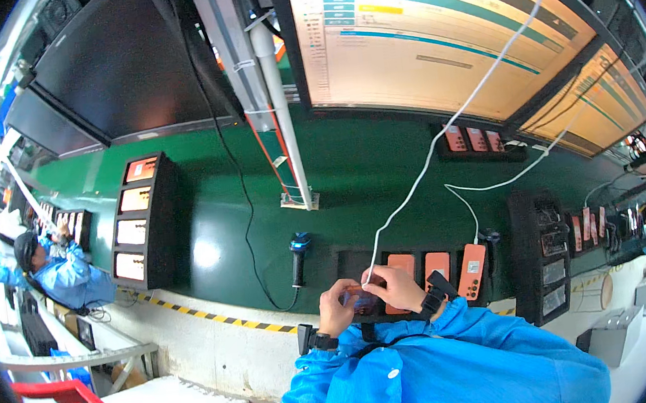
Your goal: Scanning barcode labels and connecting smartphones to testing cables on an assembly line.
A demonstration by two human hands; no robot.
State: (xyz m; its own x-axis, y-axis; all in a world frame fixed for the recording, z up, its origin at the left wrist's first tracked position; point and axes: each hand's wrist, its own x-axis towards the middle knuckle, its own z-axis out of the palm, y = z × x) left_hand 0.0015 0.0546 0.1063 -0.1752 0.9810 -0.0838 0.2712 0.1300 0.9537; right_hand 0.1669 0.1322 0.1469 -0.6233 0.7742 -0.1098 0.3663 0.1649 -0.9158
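Centrally, the left hand (336, 310) has its fingers curled around a flat, glossy phone (363, 303); the right hand (401, 289) pinches the smooth white cable (418, 180) at its upper edge, left of slab-shaped coral phones (437, 265) along the green bench (367, 173).

Head-worn fisheye, tilted down, close over bench (200, 195)
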